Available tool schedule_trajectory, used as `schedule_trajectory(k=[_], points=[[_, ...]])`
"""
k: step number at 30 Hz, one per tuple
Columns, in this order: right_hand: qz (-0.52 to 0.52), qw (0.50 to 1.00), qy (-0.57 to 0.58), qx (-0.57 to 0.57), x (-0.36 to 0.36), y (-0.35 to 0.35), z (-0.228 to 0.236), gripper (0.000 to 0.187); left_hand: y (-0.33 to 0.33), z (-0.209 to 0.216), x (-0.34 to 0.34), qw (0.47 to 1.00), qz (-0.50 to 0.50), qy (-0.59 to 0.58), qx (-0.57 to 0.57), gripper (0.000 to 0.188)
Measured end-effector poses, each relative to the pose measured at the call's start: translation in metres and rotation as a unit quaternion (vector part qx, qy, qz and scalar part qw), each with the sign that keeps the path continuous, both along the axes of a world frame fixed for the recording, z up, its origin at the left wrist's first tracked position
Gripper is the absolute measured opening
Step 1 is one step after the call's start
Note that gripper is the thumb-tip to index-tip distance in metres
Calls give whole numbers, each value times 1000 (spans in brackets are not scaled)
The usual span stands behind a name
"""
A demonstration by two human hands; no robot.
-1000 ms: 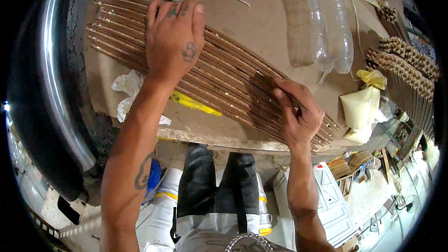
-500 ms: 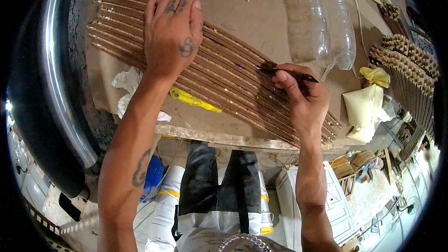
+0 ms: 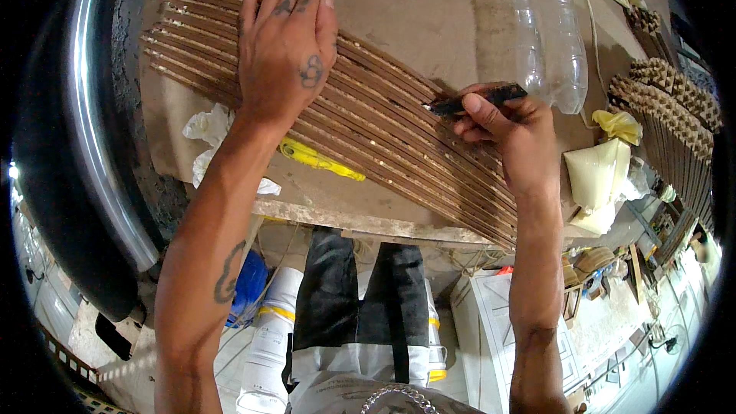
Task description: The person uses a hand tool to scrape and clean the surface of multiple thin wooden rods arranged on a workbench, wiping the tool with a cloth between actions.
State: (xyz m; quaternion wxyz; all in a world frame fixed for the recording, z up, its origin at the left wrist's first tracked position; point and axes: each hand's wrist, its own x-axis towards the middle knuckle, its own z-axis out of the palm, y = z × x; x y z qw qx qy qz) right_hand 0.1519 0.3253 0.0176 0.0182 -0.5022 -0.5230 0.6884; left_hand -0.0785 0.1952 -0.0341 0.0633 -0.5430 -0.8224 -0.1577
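My L hand (image 3: pixel 285 61) on brown strips (image 3: pixel 383 119), can't tell if gripping; R hand (image 3: pixel 521 134) pinches dark blade (image 3: pixel 502 95), prob. scraping; next wants steady stroke.

Fisheye view from wearer's head, facing down, close above workbench (image 3: pixel 414 38), wearer's legs (image 3: pixel 326 299) included.

Brown-topped workbench (image 3: pixel 406 38), before me; white panelled unit (image 3: pixel 537 326), below to my right; pale floor (image 3: pixel 126 389), beneath me; small bright light (image 3: pixel 13 174), at my far left.
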Motion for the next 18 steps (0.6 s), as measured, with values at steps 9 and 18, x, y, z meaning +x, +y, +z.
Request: schedule_trajectory(k=[9, 18], points=[[-5, 999, 27, -33, 2, 4, -5, 20, 0, -2, 0, 1000, -5, 9, 11, 29], [-43, 995, 50, -71, 18, -4, -2, 18, -2, -7, -2, 999, -8, 19, 41, 24]])
